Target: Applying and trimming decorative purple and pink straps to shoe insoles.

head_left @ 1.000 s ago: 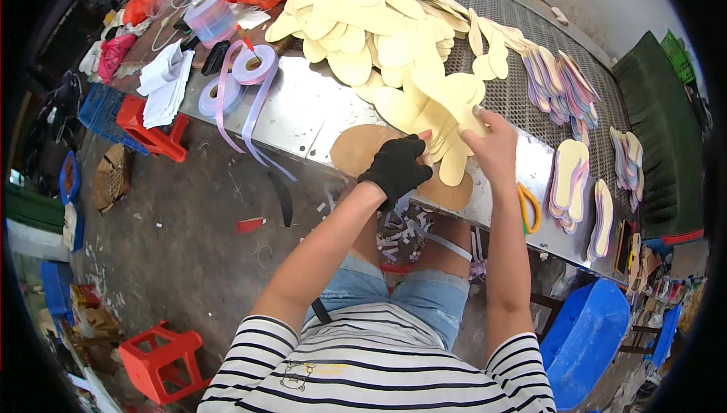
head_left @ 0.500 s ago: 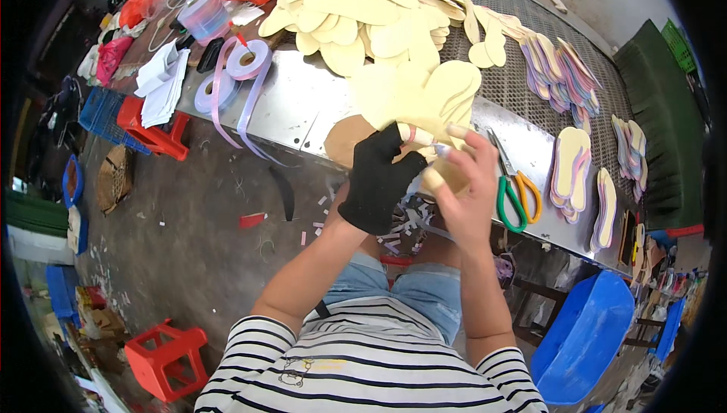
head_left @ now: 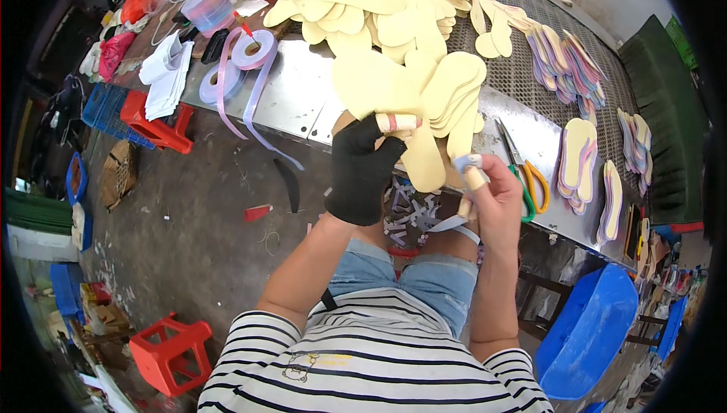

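My left hand (head_left: 366, 163), in a black fingerless glove with a taped fingertip, pinches a pale yellow insole (head_left: 425, 169) that sticks out over the table's front edge. Below that hand the floor and my lap show. My right hand (head_left: 492, 193), bare with wrapped fingers, is closed just right of the insole, apart from it. Between its fingertips sits a small bluish-white piece, seemingly the end of ribbon. A pale ribbon (head_left: 448, 223) hangs under this hand, across my thigh. More yellow insoles (head_left: 454, 95) lie fanned out just beyond both hands.
Scissors (head_left: 522, 167) with green and orange handles lie right of my right hand. Farther right stand stacks of insoles (head_left: 578, 157). Ribbon rolls (head_left: 254, 51) and white papers (head_left: 165, 78) are at left. A heap of insoles (head_left: 363, 4) lies behind; a blue tub (head_left: 587, 333) is lower right.
My right hand has pulled away from my left, to the right and downward, and its fingers have closed. My left hand has shifted slightly left, and the insole it holds now shows more.
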`<state>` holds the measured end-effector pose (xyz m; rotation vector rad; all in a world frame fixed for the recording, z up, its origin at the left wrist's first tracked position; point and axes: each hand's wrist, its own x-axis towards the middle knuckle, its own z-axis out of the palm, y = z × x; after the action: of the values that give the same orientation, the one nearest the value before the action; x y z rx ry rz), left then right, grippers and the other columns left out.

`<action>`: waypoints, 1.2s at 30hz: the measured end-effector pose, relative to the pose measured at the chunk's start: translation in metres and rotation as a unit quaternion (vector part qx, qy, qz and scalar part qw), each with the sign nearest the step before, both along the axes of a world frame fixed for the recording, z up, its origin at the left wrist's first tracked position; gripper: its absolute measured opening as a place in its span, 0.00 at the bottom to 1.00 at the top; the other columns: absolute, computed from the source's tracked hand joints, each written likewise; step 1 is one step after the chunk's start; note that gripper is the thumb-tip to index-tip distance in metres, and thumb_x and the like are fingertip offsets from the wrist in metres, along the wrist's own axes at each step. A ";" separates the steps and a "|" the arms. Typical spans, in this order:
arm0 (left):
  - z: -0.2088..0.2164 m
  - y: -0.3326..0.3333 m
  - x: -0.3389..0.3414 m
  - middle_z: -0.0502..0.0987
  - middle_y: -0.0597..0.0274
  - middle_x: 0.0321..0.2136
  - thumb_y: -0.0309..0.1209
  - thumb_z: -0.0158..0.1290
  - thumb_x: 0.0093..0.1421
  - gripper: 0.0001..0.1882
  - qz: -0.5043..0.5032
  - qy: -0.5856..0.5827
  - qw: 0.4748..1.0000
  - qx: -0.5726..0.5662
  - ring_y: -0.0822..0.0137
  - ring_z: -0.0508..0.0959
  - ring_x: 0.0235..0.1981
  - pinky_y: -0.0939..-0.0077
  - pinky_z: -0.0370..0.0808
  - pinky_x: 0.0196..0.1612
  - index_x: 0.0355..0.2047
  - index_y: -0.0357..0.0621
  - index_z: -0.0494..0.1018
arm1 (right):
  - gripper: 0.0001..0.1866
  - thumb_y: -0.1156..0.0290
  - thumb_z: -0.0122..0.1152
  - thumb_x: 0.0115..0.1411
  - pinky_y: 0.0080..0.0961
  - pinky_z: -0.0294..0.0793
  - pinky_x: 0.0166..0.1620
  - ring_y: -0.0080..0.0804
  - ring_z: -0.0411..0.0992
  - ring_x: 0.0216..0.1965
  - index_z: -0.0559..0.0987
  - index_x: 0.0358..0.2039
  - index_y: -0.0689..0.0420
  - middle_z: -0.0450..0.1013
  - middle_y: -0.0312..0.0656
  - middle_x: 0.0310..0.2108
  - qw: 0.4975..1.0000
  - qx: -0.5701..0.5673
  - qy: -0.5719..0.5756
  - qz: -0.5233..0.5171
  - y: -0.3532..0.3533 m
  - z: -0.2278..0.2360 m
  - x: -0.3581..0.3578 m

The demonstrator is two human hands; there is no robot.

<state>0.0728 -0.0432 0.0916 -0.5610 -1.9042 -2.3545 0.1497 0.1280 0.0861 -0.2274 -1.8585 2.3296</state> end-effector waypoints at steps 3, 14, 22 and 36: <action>-0.005 0.003 0.004 0.77 0.62 0.35 0.14 0.50 0.51 0.16 0.015 0.002 1.000 0.005 0.74 0.74 0.38 0.81 0.70 0.42 0.40 0.39 0.75 | 0.07 0.82 0.54 0.54 0.12 0.65 0.21 0.13 0.66 0.21 0.76 0.34 0.63 0.72 0.36 0.36 0.997 0.068 -0.012 0.025 -0.016 0.006 -0.003; 0.007 -0.031 -0.010 0.75 0.62 0.38 0.23 0.57 0.50 0.19 -0.096 -0.106 0.989 0.028 0.71 0.74 0.39 0.77 0.71 0.44 0.44 0.37 0.70 | 0.06 0.82 0.57 0.48 0.09 0.59 0.25 0.12 0.65 0.24 0.77 0.29 0.65 0.73 0.34 0.32 0.964 0.244 0.107 0.004 -0.017 -0.001 -0.002; 0.006 -0.019 -0.005 0.77 0.62 0.32 0.21 0.59 0.49 0.14 -0.036 0.002 0.999 -0.021 0.73 0.76 0.34 0.78 0.73 0.37 0.38 0.37 0.73 | 0.06 0.74 0.54 0.59 0.07 0.59 0.24 0.11 0.65 0.24 0.74 0.37 0.60 0.72 0.31 0.28 0.994 0.021 0.092 -0.060 -0.010 0.033 -0.006; 0.006 -0.008 0.015 0.77 0.57 0.36 0.24 0.65 0.45 0.24 -0.059 -0.105 0.988 0.099 0.69 0.77 0.38 0.74 0.74 0.43 0.42 0.35 0.69 | 0.03 0.82 0.56 0.55 0.08 0.64 0.23 0.14 0.70 0.26 0.74 0.31 0.67 0.68 0.32 0.32 0.992 0.030 0.125 0.013 -0.032 0.055 -0.024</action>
<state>0.0877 -0.0515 0.0974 -0.4355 -1.7239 -2.7382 0.1259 0.0958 0.1408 0.0909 -1.8131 2.1966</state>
